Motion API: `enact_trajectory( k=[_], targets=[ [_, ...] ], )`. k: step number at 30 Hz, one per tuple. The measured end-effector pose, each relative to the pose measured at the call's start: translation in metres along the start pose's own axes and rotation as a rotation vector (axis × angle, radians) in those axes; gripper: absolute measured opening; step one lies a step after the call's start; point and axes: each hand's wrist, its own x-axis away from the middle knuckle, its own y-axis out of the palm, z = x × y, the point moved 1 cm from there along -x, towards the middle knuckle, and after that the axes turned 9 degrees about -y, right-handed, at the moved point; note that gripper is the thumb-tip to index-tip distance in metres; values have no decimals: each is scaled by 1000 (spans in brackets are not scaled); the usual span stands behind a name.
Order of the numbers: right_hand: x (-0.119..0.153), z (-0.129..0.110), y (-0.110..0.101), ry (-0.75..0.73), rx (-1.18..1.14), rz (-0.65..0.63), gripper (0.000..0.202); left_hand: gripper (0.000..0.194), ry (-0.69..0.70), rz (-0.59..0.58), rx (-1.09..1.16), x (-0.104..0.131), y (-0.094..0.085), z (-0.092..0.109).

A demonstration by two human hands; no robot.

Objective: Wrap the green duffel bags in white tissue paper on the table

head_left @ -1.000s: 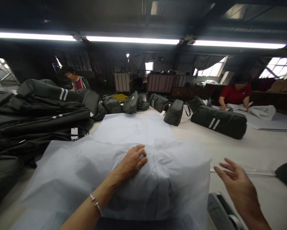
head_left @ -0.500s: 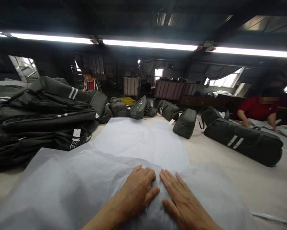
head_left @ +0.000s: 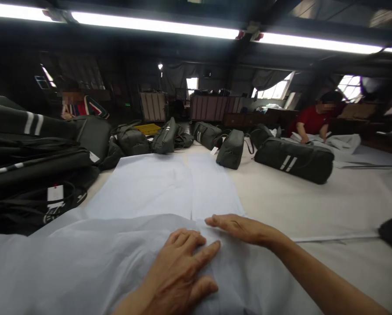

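Note:
A large pale grey-blue sheet lies wrinkled across the near part of the table, over a flatter light sheet that reaches toward the bags. My left hand rests on the wrinkled sheet with its fingers apart, palm down. Just beyond it, to the right, my right hand is turned sideways along the sheet's upper edge, its fingers stretched out toward the left. Neither hand grips anything.
Dark bags with white stripes are heaped at the left. More stand along the far side, among them a long striped bag. A person in red handles grey cloth at the right; another person is at the back left.
The view has turned to the right. My right hand has moved forward over the sheet and turned from palm down to sideways. My left hand still lies on the sheet, its fingers more spread.

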Motion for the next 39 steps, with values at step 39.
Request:
enact_trajectory(
  k=[39],
  targets=[
    [379,129,130,603,-160,1172,39,41,74,61,-148,-5,5,-14]
  ],
)
